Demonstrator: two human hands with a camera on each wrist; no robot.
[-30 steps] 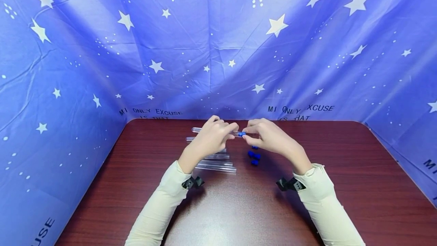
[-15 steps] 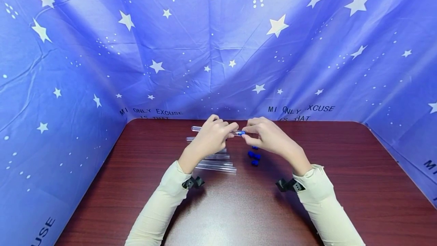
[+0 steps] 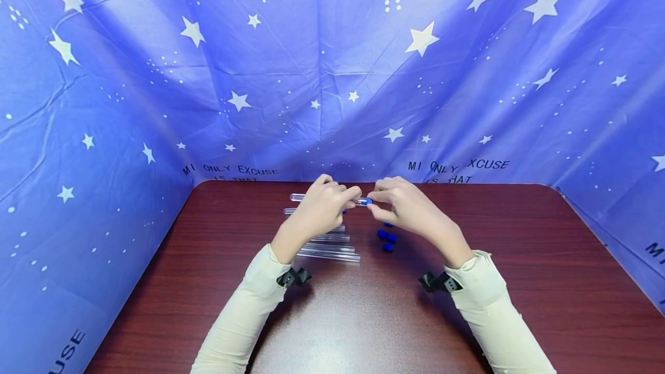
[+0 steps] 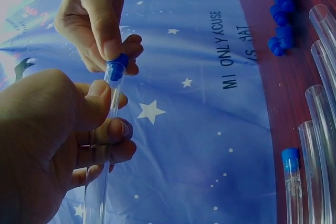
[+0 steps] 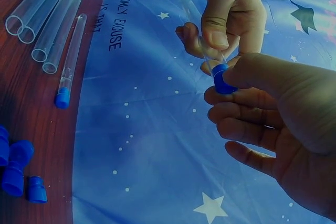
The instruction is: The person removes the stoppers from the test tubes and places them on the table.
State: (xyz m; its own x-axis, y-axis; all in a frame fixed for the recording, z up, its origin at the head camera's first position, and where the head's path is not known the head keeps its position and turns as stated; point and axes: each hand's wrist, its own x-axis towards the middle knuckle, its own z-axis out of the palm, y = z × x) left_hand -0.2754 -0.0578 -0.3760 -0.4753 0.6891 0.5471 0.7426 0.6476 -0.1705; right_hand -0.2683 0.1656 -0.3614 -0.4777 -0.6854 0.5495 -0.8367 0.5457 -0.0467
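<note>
Toward twelve o'clock on the reddish table, the left hand grasps a clear tube between thumb and curled fingers, while the right hand pinches the blue stopper in the tube's mouth with thumb and fingers. Clocked from that stopper in the head view, loose blue stoppers lie near five, four open tubes between seven and eight, and a stoppered tube near nine o'clock.

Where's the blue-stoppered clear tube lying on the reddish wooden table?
Upper left in the right wrist view, the blue-stoppered tube lies just right of the open clear tubes.
</note>
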